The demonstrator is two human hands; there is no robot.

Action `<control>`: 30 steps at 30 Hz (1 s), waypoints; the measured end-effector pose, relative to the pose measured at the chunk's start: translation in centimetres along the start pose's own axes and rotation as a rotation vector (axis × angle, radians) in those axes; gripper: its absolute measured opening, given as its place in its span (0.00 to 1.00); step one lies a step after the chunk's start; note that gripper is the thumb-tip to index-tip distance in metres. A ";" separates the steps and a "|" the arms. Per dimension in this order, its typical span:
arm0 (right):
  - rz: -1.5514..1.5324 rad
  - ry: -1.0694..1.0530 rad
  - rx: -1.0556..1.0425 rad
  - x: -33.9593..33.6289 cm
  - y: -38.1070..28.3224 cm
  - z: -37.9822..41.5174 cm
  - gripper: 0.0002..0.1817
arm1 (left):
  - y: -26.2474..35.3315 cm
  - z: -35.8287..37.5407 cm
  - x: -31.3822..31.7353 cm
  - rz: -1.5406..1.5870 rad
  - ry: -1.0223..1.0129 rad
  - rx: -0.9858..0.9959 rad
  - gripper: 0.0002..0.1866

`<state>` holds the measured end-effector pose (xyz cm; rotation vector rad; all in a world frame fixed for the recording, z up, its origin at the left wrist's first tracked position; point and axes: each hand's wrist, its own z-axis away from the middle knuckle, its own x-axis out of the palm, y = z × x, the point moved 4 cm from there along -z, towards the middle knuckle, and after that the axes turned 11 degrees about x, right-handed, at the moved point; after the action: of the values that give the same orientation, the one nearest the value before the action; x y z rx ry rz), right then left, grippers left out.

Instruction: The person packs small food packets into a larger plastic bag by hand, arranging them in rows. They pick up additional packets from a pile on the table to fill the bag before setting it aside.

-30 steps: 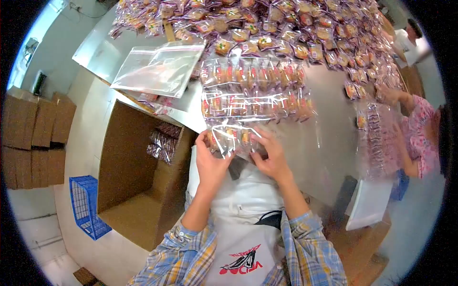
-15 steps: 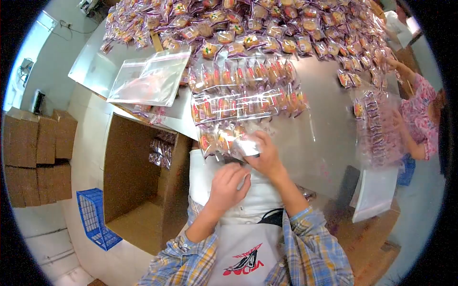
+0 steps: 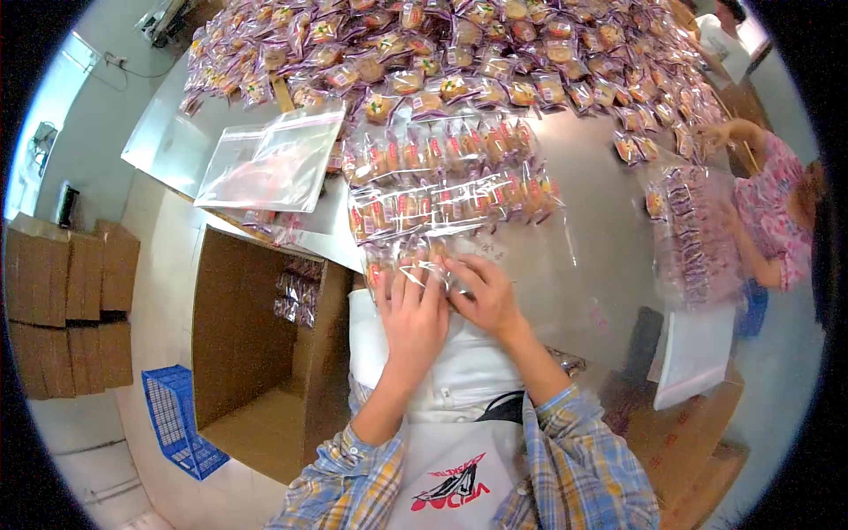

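In front of me a short row of wrapped cakes (image 3: 375, 262) lies under clear plastic film near the table's edge. My left hand (image 3: 413, 322) rests flat on this row with its fingers spread. At the right end of the row, the bent fingers and thumb of my right hand (image 3: 486, 300) close around the edge of a clear plastic bag (image 3: 450, 281); part of that grip is hidden. Just beyond are two longer bagged rows, a nearer row of cakes (image 3: 450, 208) and a farther row of cakes (image 3: 442, 152).
A big heap of wrapped cakes (image 3: 424, 53) covers the table's far side. Empty clear bags (image 3: 265, 163) lie at left, above an open carton (image 3: 247, 353). A blue crate (image 3: 181, 424) stands beside it. At right, a person in a pink sleeve (image 3: 768, 212) handles a filled bag (image 3: 693, 234).
My left hand has moved up and forward from near my body onto the cakes, its fingers spreading. My right hand has shifted slightly and stays at the row's right end.
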<state>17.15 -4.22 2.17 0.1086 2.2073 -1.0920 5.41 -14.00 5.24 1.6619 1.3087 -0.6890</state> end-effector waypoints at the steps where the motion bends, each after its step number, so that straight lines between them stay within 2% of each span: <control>1: -0.029 -0.004 0.016 -0.3 -0.1 -0.3 0.26 | 0.0 -0.3 -0.1 -0.021 0.002 0.008 0.28; 4: -0.109 -0.032 0.045 0.2 1.7 0.5 0.26 | 0.2 -1.4 -0.8 -0.045 -0.006 0.013 0.27; 5: -0.150 -0.036 0.066 0.2 2.3 0.6 0.26 | 0.3 -1.5 -1.2 0.010 -0.090 -0.033 0.29; 9: -0.252 -0.074 0.125 0.6 2.6 0.9 0.29 | -0.1 -0.9 -0.6 -0.041 -0.062 -0.051 0.33; 10: -0.158 -0.003 0.095 -0.8 -0.4 -0.5 0.31 | -0.3 -1.1 -0.1 -0.062 -0.050 -0.057 0.34; 11: -0.113 -0.008 0.200 -0.1 -0.6 0.2 0.29 | -0.7 -0.9 0.3 -0.077 -0.038 -0.059 0.35; 13: 0.076 0.003 0.167 -0.9 -3.4 0.7 0.26 | -1.7 -0.7 1.2 -0.085 0.028 -0.046 0.35; 14: 0.029 0.029 -0.023 -1.1 -4.2 1.4 0.23 | -2.1 -0.5 1.3 -0.088 0.029 -0.042 0.32; 15: -0.022 0.052 -0.211 -1.5 -5.3 1.8 0.19 | -2.2 -0.9 1.4 -0.162 0.154 0.010 0.29; 16: -0.077 0.078 -0.395 -2.0 -6.1 2.1 0.16 | -2.4 -0.7 1.5 -0.159 0.180 0.020 0.28; 19: -0.289 0.073 -0.614 -5.4 -9.0 -1.7 0.11 | -2.3 -0.9 1.3 -0.178 0.180 0.052 0.27; 20: -0.230 0.086 -0.572 -6.6 -8.8 -4.4 0.12 | -2.3 -0.7 1.3 -0.178 0.165 0.056 0.27; 22: -0.091 0.200 -0.364 -7.1 -7.2 -11.0 0.12 | -2.3 -0.7 1.1 -0.164 0.138 0.044 0.26; 23: -0.145 0.220 -0.250 -6.2 -5.0 -15.0 0.11 | -2.0 -0.9 1.0 -0.171 0.143 0.047 0.26; 24: -0.030 0.264 -0.207 -5.8 -3.5 -18.3 0.10 | -1.9 -1.1 0.9 -0.179 0.150 0.048 0.26; 26: 0.092 0.173 -0.128 -3.8 0.1 -23.7 0.15 | -2.4 -0.6 1.4 -0.149 0.143 0.078 0.28; 29: 0.461 -0.039 0.031 -0.7 4.0 -28.9 0.35 | -2.4 -0.3 1.6 -0.177 0.124 0.070 0.28; 30: 0.478 -0.100 0.150 0.1 5.0 -30.2 0.42 | -2.4 -0.4 1.6 -0.200 0.140 0.079 0.26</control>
<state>2.96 21.11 11.73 0.6001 1.8722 -0.9619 3.60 -12.78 3.34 1.6817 1.5810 -0.7614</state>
